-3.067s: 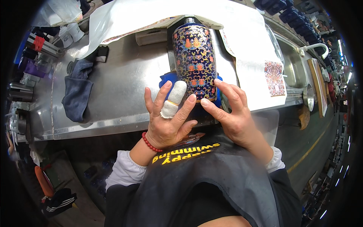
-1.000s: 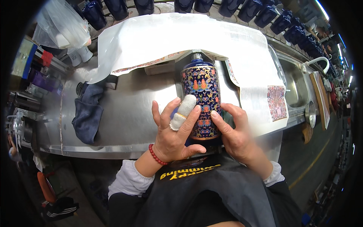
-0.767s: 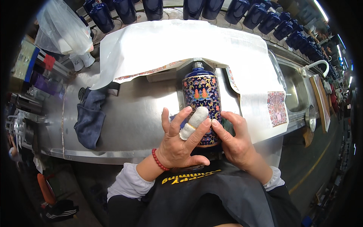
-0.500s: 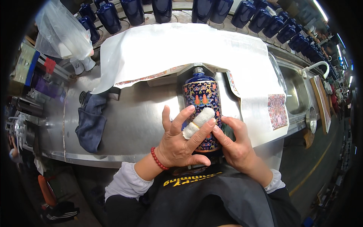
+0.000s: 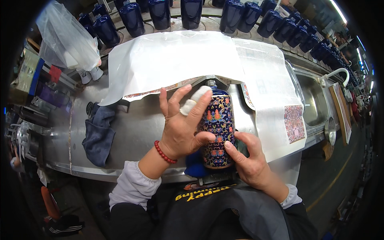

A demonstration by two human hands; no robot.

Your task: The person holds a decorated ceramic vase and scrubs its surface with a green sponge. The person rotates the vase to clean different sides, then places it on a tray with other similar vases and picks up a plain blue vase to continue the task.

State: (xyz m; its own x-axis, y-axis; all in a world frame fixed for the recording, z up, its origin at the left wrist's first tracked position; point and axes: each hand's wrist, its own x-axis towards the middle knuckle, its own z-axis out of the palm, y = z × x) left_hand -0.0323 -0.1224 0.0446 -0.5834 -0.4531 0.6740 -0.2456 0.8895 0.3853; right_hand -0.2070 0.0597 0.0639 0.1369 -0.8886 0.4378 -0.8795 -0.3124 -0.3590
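A dark blue bottle [image 5: 218, 134] lies with its neck pointing away from me, its side covered by a colourful floral decal with orange motifs. My left hand [image 5: 180, 124] has its fingers spread, and a white fabric wrap [image 5: 201, 94] covers one finger. The forefinger reaches the decal's upper left edge by the bottle's shoulder; the thumb lies over its left side. A red bead bracelet circles that wrist. Along the bottle's lower right side, my right hand [image 5: 250, 160] grips it, thumb on the decal and the other fingers partly hidden behind the edge.
White paper sheets [image 5: 176, 60], some bearing floral decals [image 5: 294, 125], spread behind the bottle on a steel worktop [image 5: 136, 136]. A dark cloth [image 5: 98, 134] lies left. Several plain blue bottles [image 5: 191, 14] line the back. A sink [image 5: 312, 96] stands right.
My left hand has moved from the decal's middle up and left toward the bottle's shoulder. The bottle sits slightly lower in view, its lower decal now uncovered. My right hand stays at its side.
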